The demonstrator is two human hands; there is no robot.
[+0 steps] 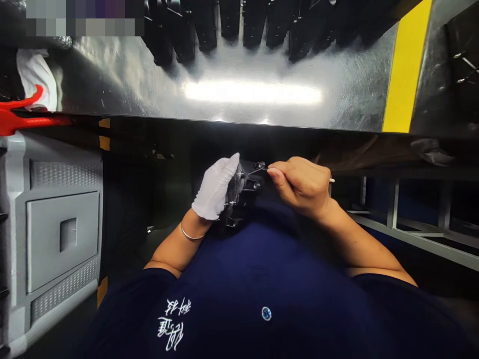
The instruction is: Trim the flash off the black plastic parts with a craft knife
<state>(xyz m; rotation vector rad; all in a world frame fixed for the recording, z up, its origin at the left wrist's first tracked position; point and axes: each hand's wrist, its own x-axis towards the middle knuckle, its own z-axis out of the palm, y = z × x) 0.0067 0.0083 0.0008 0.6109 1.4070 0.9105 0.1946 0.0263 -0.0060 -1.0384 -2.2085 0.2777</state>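
My left hand [216, 189], in a white glove, is closed around a glossy black part [239, 187] with small fittings jutting from its right side. The part is held in front of my dark blue shirt, below the bench edge. My bare right hand [305, 184] pinches a thin metal pick-like tool [258, 171]. Its slim tip reaches left to the black part, by the upper fitting; whether it touches, I cannot tell. A short pale end [332, 180] pokes out behind my right fist. Much of the black part is hidden by the glove and shadow.
A shiny metal bench [232, 107] runs across above my hands, with a row of several black parts [232, 25] at its back. Yellow tape [407, 70] crosses it at right. A grey plastic crate [63, 239], red-handled tool [15, 117] and white cloth [39, 75] are at left; a metal frame [415, 237] stands right.
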